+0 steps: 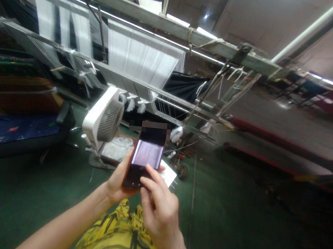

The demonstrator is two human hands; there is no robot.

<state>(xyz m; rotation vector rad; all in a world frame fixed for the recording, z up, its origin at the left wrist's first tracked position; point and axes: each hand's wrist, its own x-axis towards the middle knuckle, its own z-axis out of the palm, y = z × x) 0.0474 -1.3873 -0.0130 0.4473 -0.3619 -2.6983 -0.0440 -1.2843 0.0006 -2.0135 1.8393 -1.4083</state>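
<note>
Smartphone (146,158), just 1, light, slick, fragile glass; best held by its edges. Sits clamped in L hand (118,177), fingers wrapped round it. R hand (159,207) fingers slightly apart, tips at lower screen. Beyond: 1 white box fan (103,114), 1 loom's warp threads (140,56).

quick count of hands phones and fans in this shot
hands: 2 (left hand, right hand)
smartphone: 1
white box fan: 1
total: 4
</note>
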